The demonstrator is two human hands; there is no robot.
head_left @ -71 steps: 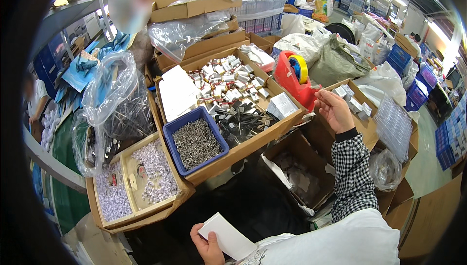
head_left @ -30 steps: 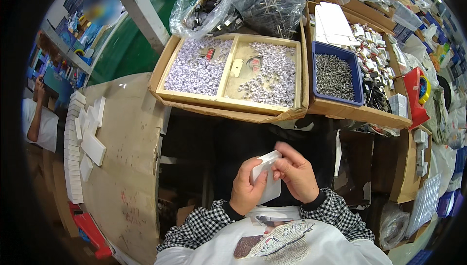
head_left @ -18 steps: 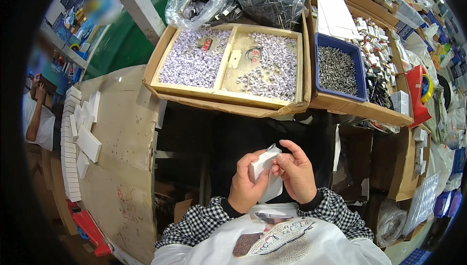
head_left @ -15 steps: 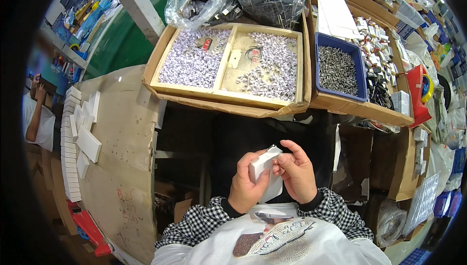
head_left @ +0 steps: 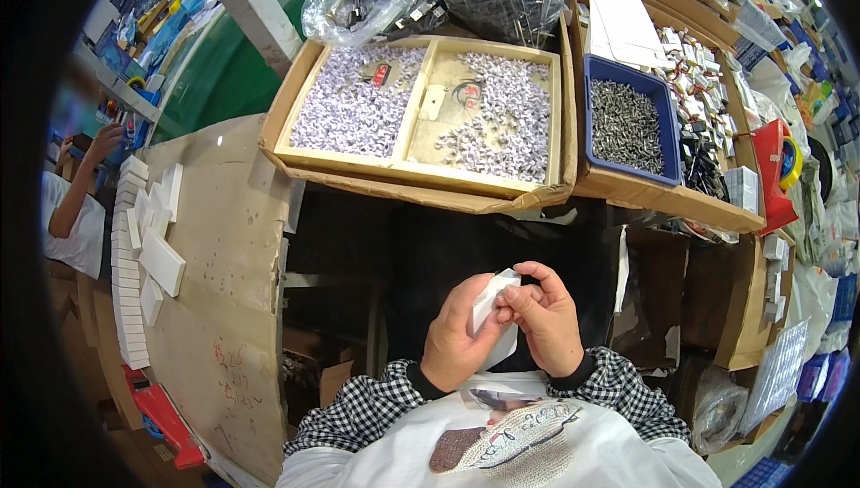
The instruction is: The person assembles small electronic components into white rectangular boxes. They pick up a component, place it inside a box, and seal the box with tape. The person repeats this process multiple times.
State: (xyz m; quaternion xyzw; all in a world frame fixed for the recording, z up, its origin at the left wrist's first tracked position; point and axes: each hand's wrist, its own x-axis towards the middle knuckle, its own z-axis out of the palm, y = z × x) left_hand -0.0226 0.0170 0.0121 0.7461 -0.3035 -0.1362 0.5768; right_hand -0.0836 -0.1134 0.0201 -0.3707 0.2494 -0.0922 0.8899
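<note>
Our left hand (head_left: 452, 336) curls snugly round a white box (head_left: 503, 347); our right hand (head_left: 548, 320) pinches its upper end.

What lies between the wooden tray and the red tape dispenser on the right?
In the head view, a cardboard box with a blue bin of metal parts, black and white pieces, and a pale block.

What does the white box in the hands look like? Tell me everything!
The white box is flat and slim, with plain, smooth sides that look like card. It is held tilted above the lap, gripped by the left hand. The right hand's fingertips are at its upper right edge. Fingers hide part of it.
</note>
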